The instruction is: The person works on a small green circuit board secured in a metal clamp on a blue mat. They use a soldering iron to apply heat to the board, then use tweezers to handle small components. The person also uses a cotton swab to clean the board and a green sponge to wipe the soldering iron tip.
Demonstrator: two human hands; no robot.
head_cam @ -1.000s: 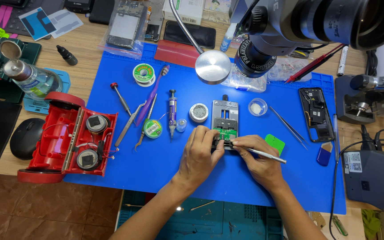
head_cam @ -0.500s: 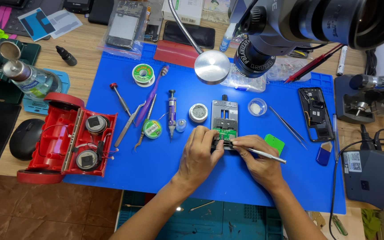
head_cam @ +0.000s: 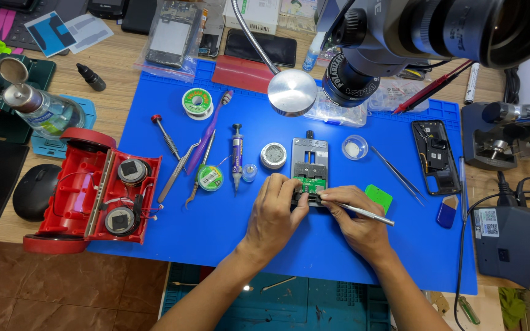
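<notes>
Head view showed a small green circuit board [head_cam: 310, 182] clamped in a metal holder [head_cam: 309, 160] at mid-frame on the blue mat [head_cam: 228, 233]. Left hand [head_cam: 272, 214] steadied it, fingers together; right hand [head_cam: 356, 216] pinched tweezers [head_cam: 363, 213]. Red speaker [head_cam: 93, 190] lay left.

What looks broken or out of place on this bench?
The red speaker at the mat's left edge lies opened, its drivers and wires bare. The black phone on the right has its back off. Nothing looks spilled.
</notes>
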